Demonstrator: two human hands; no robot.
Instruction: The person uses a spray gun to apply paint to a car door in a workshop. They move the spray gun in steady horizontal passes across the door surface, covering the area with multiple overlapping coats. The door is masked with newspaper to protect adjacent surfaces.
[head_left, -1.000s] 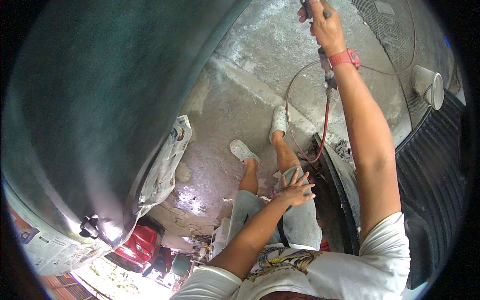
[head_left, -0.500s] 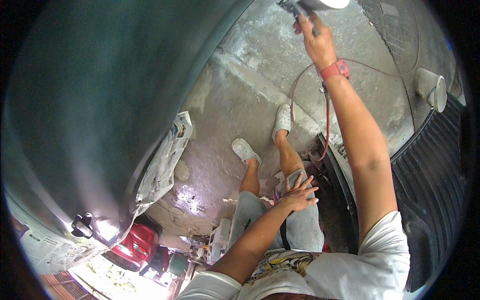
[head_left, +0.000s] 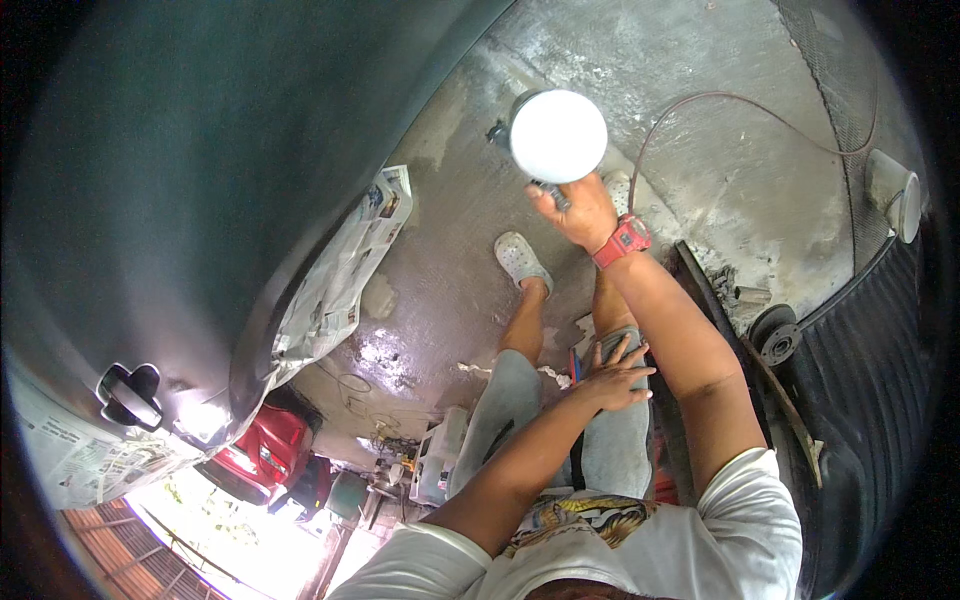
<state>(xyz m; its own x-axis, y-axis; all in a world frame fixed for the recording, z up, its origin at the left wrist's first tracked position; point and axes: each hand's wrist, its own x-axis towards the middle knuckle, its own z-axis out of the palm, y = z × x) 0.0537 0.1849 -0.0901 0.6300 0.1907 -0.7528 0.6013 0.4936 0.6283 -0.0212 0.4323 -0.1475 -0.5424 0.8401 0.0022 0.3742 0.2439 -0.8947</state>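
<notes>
A spray gun (head_left: 556, 138) with a round white paint cup on top is in my right hand (head_left: 584, 212), fingers wrapped around its grip. The gun's dark nozzle end faces the dark green car panel (head_left: 230, 160) on the left, with a gap between them. A thin reddish hose (head_left: 668, 112) trails near my right wrist, which wears a red watch (head_left: 626, 240). My left hand (head_left: 614, 376) lies on my right knee, fingers spread and holding nothing. Newspaper (head_left: 345, 275) covers the panel's lower edge.
A door handle (head_left: 132, 397) sits on the panel, lower left. To the right are a pale bucket (head_left: 893, 195), a black ribbed sheet (head_left: 860, 370), a round metal disc (head_left: 777, 338) and a wooden stick (head_left: 795, 415). A red car (head_left: 262, 447) stands at lower left.
My right hand has brought the spray gun from the top edge down and left, closer to my body. The view has shifted somewhat. My left hand remains on the knee.
</notes>
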